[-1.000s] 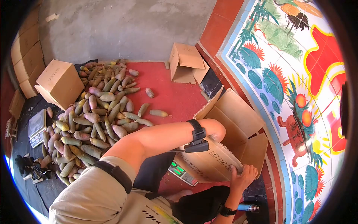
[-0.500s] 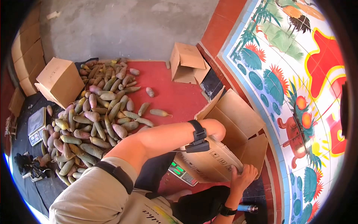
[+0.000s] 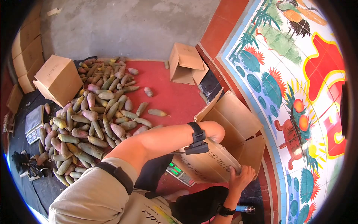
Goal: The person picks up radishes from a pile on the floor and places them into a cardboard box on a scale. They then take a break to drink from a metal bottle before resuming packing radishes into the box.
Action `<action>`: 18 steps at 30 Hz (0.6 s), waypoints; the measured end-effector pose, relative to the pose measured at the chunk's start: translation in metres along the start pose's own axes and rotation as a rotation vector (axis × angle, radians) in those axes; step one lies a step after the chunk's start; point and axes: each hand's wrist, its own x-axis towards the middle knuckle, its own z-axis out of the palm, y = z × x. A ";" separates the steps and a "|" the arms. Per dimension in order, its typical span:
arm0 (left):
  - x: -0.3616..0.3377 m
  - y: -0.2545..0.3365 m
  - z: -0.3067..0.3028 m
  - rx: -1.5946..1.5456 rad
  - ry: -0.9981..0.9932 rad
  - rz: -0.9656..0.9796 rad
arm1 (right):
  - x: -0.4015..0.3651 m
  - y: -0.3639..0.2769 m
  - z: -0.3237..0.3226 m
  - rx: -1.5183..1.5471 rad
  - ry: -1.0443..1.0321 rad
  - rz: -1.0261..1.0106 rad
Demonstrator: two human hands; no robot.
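Note:
An open cardboard box (image 3: 209,164) stands tilted in front of me, its opening turned up and to the right. My right hand (image 3: 242,178) is closed over the box's near rim, thumb on the outer face. My left arm, a black strap at the wrist, reaches across to the box. The back of my left hand (image 3: 215,130) shows at the rim, and its fingers are hidden behind the box wall or inside. Under the box's left side shows a digital scale (image 3: 178,174) with lit green digits.
A big heap of long green and pinkish radish-like roots (image 3: 97,115) covers the floor at left, with a few loose on the red mat (image 3: 167,91). Other cardboard boxes (image 3: 61,80) stand near it and by the wall. Another scale (image 3: 34,121) lies far left. A painted tile wall (image 3: 268,86) rises at right.
The view has shifted very slightly. Both hands keep their places at the box, which has hardly moved.

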 end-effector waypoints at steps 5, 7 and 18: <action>-0.013 0.003 -0.001 0.021 0.092 0.008 | 0.002 0.001 -0.002 0.019 0.049 -0.045; -0.022 0.006 0.003 -0.085 0.205 -0.076 | 0.002 0.002 -0.003 0.041 0.040 -0.016; -0.046 0.028 0.011 -0.179 0.699 -0.056 | -0.003 0.009 -0.004 0.003 0.023 0.021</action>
